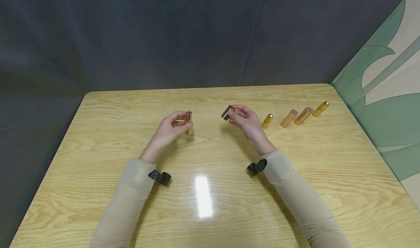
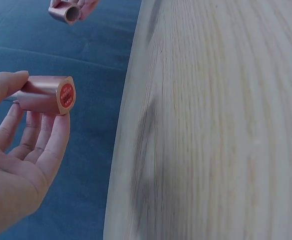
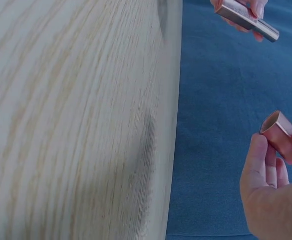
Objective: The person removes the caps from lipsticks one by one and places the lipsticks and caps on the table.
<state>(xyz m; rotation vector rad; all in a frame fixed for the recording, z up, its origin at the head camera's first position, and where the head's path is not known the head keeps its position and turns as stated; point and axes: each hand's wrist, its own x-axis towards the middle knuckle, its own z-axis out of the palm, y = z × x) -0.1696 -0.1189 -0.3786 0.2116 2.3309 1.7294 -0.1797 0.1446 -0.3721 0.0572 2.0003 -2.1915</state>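
Note:
My left hand (image 1: pixel 167 129) holds an uncapped rose-gold lipstick (image 1: pixel 189 117) upright between thumb and fingers, over the middle-left of the table. The left wrist view shows the round red label on the base of this lipstick (image 2: pixel 45 94). In the right wrist view its narrower silvery inner tube sticks out of the base. Across a short gap, my right hand (image 1: pixel 247 122) pinches the rose-gold lipstick cap (image 1: pixel 226 113), which is tilted. The hollow open end of the cap (image 3: pixel 284 137) shows in the right wrist view. Cap and lipstick are apart.
Right of my right hand lie a gold bullet-shaped tube (image 1: pixel 267 121), two rose-gold lipsticks, one nearer (image 1: pixel 289 118) and one beside it (image 1: pixel 303 116), and another gold tube (image 1: pixel 321 109). A dark curtain (image 1: pixel 183 36) hangs behind the wooden table (image 1: pixel 108 131); a leaf-patterned panel (image 1: pixel 390 105) borders its right side.

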